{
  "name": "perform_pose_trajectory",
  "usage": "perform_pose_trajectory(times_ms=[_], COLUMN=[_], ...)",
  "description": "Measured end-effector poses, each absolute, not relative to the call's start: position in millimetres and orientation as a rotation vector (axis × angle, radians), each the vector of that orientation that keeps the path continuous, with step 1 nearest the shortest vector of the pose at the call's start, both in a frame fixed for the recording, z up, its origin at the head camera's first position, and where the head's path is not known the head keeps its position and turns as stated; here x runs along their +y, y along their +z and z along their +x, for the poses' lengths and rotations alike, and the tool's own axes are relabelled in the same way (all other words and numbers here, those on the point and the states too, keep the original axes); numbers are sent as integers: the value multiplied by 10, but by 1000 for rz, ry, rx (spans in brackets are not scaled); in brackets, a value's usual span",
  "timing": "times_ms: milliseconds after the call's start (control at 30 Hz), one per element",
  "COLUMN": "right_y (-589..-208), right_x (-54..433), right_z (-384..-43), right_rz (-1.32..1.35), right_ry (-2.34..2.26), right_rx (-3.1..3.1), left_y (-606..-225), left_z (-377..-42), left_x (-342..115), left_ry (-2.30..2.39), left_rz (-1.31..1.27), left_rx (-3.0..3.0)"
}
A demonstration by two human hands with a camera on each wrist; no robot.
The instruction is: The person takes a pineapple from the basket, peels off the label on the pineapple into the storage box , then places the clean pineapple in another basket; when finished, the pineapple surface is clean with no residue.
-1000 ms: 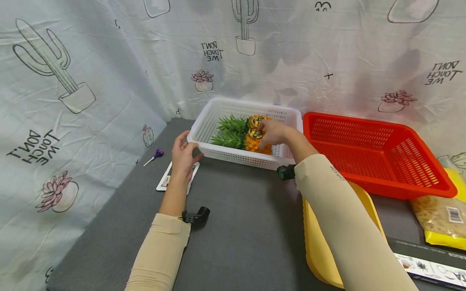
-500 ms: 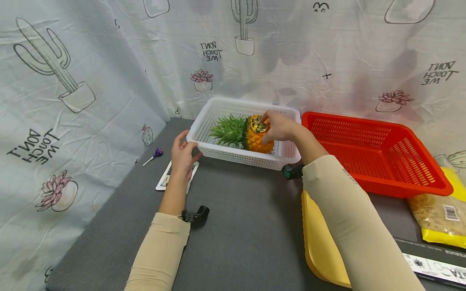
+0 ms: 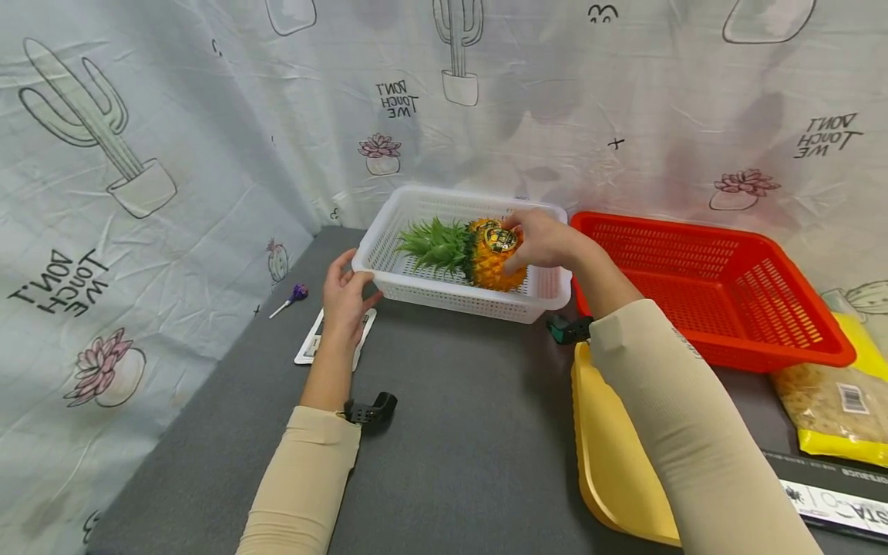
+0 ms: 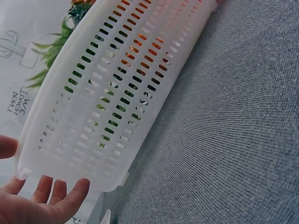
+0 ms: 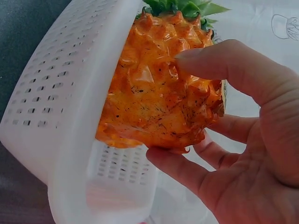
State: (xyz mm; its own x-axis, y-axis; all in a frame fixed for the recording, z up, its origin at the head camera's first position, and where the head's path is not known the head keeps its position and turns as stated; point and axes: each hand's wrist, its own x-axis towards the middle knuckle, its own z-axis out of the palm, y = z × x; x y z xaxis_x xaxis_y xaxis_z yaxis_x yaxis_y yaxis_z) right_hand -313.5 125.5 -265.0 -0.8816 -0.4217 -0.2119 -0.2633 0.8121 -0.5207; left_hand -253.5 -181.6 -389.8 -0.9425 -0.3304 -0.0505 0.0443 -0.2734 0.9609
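A white perforated plastic basket (image 3: 458, 297) stands at the back of the table. My left hand (image 3: 343, 304) grips its left front corner, thumb at the rim and fingers against the outside in the left wrist view. Inside the basket my right hand (image 3: 544, 240) holds an orange pineapple (image 3: 494, 266) by its base end, its green leaves (image 3: 437, 245) pointing left. A black and gold label (image 3: 501, 239) is on its upper side. In the right wrist view, thumb and fingers span the pineapple (image 5: 159, 84). What lies behind and under it is mostly hidden.
Right of the white basket stands a red perforated basket (image 3: 728, 308). A yellow tray (image 3: 610, 462) lies under my right forearm. Farther right are a yellow-ended bag (image 3: 829, 408) and a black box (image 3: 825, 478). A lollipop (image 3: 299, 292) and a flat white-edged packet (image 3: 308, 348) lie at left.
Two pineapples showed side by side a second ago; now the held one covers most of the other. My right hand and its pineapple have shifted slightly right. The left hand stays at the corner.
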Motion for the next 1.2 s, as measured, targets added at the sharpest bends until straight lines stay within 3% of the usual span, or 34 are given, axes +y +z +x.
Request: perform_pose_trajectory(times_ms=[300,733,1200], right_y=[-2483,-2220,-2432], right_x=[1366,1423,1451], right_z=[-3037,-2638,-2195], right_rz=[-542,-586,-711], right_ry=[-734,-760,-764], right_rx=[2687,2669,2653], left_y=[-3902,-3931,-3891], left_z=[-2539,-2555,-2545], left_x=[-1807,-1869,-1832], left_ry=[-2312,-2306,-2315], left_rz=[354,370,389], left_rx=[-1715,-1718,-1724])
